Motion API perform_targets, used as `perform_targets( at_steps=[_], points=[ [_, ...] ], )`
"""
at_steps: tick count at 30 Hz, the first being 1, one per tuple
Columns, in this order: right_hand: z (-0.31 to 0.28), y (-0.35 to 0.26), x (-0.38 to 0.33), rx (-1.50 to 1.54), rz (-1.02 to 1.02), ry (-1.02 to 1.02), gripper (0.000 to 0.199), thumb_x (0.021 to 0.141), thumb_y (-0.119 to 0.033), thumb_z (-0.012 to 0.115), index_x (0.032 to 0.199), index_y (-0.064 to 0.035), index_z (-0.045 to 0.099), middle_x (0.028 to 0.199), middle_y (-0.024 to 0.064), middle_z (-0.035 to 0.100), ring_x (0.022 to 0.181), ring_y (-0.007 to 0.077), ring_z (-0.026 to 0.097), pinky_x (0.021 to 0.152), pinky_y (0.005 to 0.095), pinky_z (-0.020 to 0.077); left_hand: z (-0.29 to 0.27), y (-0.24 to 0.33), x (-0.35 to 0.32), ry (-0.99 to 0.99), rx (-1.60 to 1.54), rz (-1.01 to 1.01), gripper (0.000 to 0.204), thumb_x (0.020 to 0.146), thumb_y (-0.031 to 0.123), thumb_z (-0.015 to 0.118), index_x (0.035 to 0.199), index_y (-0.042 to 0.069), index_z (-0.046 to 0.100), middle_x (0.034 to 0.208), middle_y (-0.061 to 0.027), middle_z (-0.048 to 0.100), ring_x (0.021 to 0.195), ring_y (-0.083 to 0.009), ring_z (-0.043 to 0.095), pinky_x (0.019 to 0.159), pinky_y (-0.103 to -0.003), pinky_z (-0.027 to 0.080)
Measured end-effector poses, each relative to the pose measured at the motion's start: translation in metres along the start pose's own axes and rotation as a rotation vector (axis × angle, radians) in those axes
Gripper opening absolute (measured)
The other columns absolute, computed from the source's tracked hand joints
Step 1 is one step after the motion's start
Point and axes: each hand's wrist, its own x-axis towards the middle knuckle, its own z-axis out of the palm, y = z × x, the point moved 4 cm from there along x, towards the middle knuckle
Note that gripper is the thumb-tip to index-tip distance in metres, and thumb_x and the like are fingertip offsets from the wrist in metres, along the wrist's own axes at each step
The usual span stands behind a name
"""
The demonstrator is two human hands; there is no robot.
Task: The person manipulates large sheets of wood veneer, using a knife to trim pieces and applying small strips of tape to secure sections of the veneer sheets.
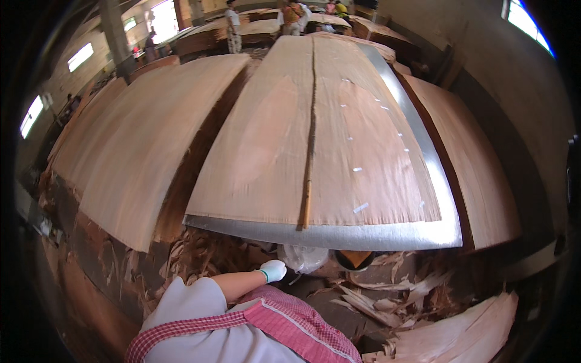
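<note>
My left hand [274, 270], in a white glove with a green cuff edge, is below the near edge of a metal-topped table [387, 236]. Its fingers look curled closed; whatever they may hold is hidden. Just right of it hangs a crumpled clear plastic bag [304, 258] under the table edge. My right hand is out of sight. On the table lies a wide wood veneer sheet [254, 145] with a patch-like area at right and several small white tape pieces [361, 208]. A long thin stick [307, 202] runs lengthwise down the middle of the veneer.
Stacks of veneer stand on the left [145, 139] and right [466, 157] of the table. Torn veneer scraps [387, 302] litter the floor. A dark round container [354, 260] sits under the table edge. Several people [233, 27] are among veneer stacks at the back.
</note>
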Motion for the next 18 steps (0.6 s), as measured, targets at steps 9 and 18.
perform_targets(
  at_steps=[9, 18],
  points=[
    [-0.056, 0.029, -0.016, -0.007, 0.060, -0.262, 0.022, 0.085, -0.003, 0.060, 0.106, -0.0064, 0.063, 0.083, -0.0009, 0.062, 0.070, 0.0080, 0.056, 0.060, 0.0237, 0.0462, 0.016, -0.040, -0.009, -0.007, 0.010, 0.081, 0.040, 0.088, 0.027, 0.043, 0.090, -0.003, 0.069, 0.098, -0.0262, 0.066, 0.092, -0.0430, 0.063, 0.084, -0.051, 0.047],
    [-0.069, 0.018, -0.025, 0.309, -0.204, 0.310, 0.009, 0.089, -0.016, 0.063, 0.093, -0.0094, 0.059, 0.077, 0.0016, 0.055, 0.072, 0.0138, 0.052, 0.067, 0.0302, 0.0431, 0.002, -0.045, -0.034, 0.000, 0.038, 0.060, 0.039, 0.086, 0.027, 0.048, 0.089, -0.004, 0.071, 0.095, -0.0267, 0.066, 0.089, -0.0417, 0.065, 0.081, -0.047, 0.050]
  ],
)
